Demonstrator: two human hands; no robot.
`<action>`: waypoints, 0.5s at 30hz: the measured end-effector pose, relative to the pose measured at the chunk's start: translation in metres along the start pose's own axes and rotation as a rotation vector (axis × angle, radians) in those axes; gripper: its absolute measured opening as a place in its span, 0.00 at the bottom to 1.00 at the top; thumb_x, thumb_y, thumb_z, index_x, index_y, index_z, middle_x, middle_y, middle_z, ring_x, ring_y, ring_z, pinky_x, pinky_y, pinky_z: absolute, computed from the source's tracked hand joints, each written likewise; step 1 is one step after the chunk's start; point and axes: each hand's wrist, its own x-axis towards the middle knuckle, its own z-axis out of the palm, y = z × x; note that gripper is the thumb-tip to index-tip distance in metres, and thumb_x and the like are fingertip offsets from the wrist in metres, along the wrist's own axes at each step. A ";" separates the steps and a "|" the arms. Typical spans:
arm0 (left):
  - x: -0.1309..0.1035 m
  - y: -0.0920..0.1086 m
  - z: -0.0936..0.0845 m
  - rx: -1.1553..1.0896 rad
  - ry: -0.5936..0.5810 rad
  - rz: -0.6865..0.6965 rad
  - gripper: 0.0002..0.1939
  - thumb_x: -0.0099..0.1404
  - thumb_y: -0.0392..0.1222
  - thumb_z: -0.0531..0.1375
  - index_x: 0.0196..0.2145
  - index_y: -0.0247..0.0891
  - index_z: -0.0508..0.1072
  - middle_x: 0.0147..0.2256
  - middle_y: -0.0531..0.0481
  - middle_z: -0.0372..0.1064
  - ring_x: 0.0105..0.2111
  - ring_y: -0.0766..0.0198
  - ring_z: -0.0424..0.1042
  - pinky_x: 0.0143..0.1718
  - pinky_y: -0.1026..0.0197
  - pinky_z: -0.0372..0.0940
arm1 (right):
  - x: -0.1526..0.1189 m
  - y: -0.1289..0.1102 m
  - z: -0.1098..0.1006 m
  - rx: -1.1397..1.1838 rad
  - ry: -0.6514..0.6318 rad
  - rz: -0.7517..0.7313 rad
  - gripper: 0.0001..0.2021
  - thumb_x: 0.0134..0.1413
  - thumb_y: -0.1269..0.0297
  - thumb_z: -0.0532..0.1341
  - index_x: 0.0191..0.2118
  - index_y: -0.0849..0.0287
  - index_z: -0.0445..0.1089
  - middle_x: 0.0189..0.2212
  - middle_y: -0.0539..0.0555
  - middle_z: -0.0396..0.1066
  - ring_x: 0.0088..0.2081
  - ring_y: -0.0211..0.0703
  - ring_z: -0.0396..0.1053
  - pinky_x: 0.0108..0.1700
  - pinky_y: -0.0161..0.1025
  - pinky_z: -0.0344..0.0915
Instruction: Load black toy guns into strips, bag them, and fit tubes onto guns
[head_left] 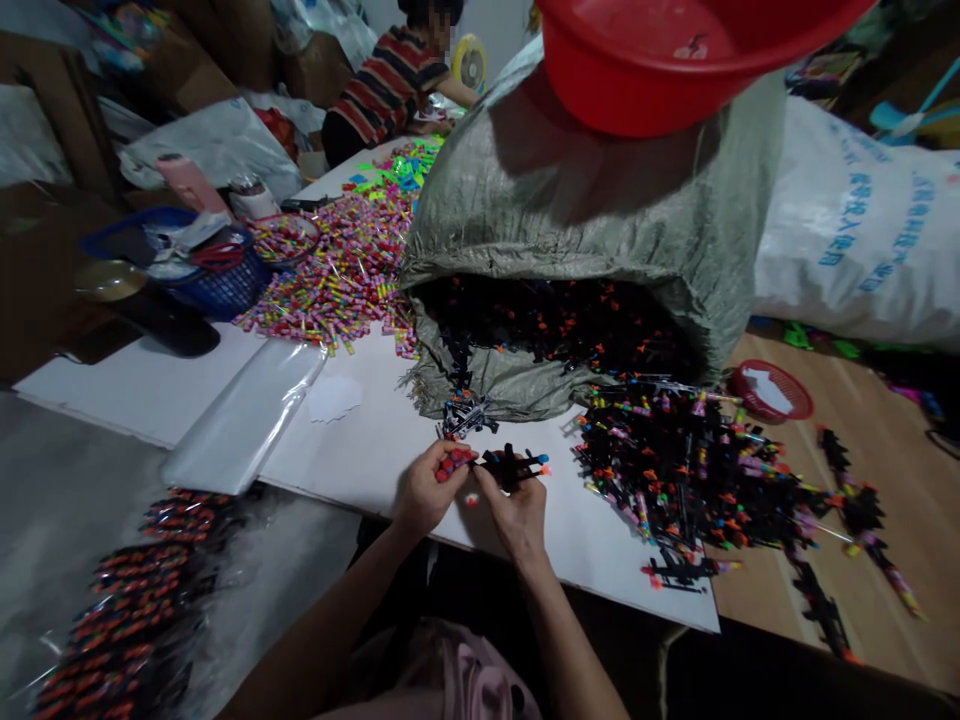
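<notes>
My left hand [427,492] is closed around a small bunch of red-ended sticks [454,463] above the white tabletop [382,430]. Beside it, my right hand [519,512] holds a black toy gun [511,466] with blue and orange tips, its fingers under and around it. The two hands nearly touch. Just beyond them lie some black and grey toy pieces [469,415], at the mouth of a big woven sack [585,220] full of black pieces. A small red-and-white round item [472,500] lies between my wrists.
Black toys [690,470] are heaped at the right, near a red basket [801,398]. Colourful sticks [337,260], a blue basket [225,285], a dark bottle [161,315] and plastic bags [244,420] are at the left. A red basin [622,100] overhangs the sack. A person [390,85] works behind.
</notes>
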 end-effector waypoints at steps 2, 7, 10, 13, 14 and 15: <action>0.000 0.000 0.002 -0.013 0.021 0.017 0.10 0.52 0.41 0.61 0.34 0.37 0.73 0.31 0.48 0.76 0.30 0.65 0.74 0.33 0.65 0.67 | 0.000 0.002 0.001 -0.030 0.029 -0.014 0.12 0.40 0.55 0.63 0.27 0.59 0.75 0.23 0.53 0.76 0.24 0.42 0.71 0.27 0.36 0.68; -0.004 -0.002 0.005 0.138 0.093 0.143 0.08 0.55 0.38 0.59 0.34 0.37 0.74 0.27 0.50 0.75 0.26 0.67 0.73 0.28 0.67 0.66 | 0.000 0.005 0.004 -0.081 0.108 -0.027 0.14 0.40 0.52 0.63 0.25 0.59 0.74 0.21 0.53 0.75 0.24 0.42 0.70 0.27 0.36 0.67; -0.007 -0.003 0.005 0.372 0.199 0.377 0.08 0.59 0.36 0.57 0.36 0.37 0.74 0.31 0.48 0.77 0.28 0.65 0.75 0.31 0.66 0.68 | -0.002 0.004 0.008 -0.041 0.153 0.021 0.15 0.39 0.51 0.64 0.24 0.59 0.73 0.19 0.53 0.74 0.22 0.41 0.68 0.26 0.36 0.66; -0.011 -0.005 0.008 0.601 0.240 0.672 0.10 0.60 0.32 0.55 0.38 0.37 0.74 0.33 0.46 0.77 0.34 0.62 0.76 0.38 0.63 0.70 | -0.004 0.005 0.014 0.046 0.196 0.076 0.15 0.39 0.51 0.64 0.24 0.60 0.71 0.18 0.52 0.72 0.21 0.39 0.67 0.23 0.35 0.65; -0.012 -0.007 0.010 0.646 0.235 0.742 0.11 0.60 0.31 0.54 0.38 0.37 0.74 0.34 0.45 0.77 0.36 0.61 0.76 0.39 0.62 0.70 | -0.004 0.006 0.016 0.077 0.207 0.085 0.15 0.38 0.51 0.64 0.24 0.60 0.71 0.18 0.51 0.72 0.21 0.39 0.66 0.23 0.35 0.65; -0.013 -0.008 0.011 0.671 0.228 0.785 0.12 0.60 0.30 0.54 0.39 0.37 0.74 0.34 0.44 0.77 0.36 0.61 0.76 0.40 0.61 0.70 | -0.003 0.006 0.017 0.107 0.209 0.094 0.15 0.37 0.51 0.65 0.24 0.60 0.70 0.18 0.51 0.72 0.21 0.38 0.66 0.23 0.35 0.65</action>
